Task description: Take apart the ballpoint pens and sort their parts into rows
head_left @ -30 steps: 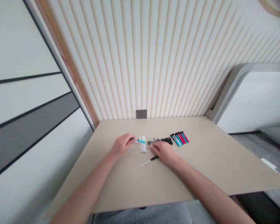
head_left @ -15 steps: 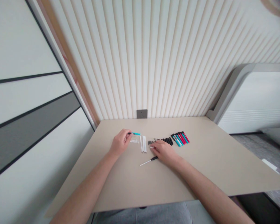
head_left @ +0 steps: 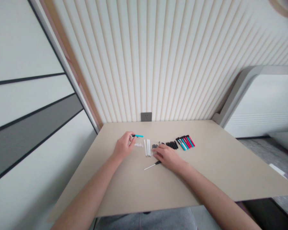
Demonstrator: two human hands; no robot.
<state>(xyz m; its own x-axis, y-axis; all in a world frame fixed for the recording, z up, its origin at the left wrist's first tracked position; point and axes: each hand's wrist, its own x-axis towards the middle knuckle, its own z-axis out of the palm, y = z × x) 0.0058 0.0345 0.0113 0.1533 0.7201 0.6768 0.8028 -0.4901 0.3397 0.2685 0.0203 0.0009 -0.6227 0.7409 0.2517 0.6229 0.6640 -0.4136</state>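
My left hand (head_left: 124, 144) pinches a turquoise pen barrel (head_left: 138, 136) with a dark end, held just above the table. Small clear pieces (head_left: 138, 145) lie in a row beside those fingers. Over the middle of the table is my right hand (head_left: 167, 155), its thumb and forefinger apart near small grey parts (head_left: 154, 146). Something small and whitish shows between these fingertips, too small to make out. Slim white pen refills (head_left: 148, 148) lie side by side between the hands. A thin white rod with a black grip (head_left: 151, 166) lies in front, its end under my right hand.
Several black pen parts (head_left: 172, 145) form a row right of my right hand. Beyond them are several pens (head_left: 186, 142) in turquoise, red and white with black ends. The beige table (head_left: 124, 191) meets a ribbed wall with a dark socket (head_left: 146, 117).
My right hand has shifted slightly left, with its fingertips parting near the small grey parts. The left hand tilts the turquoise barrel a little, staying in about the same spot.
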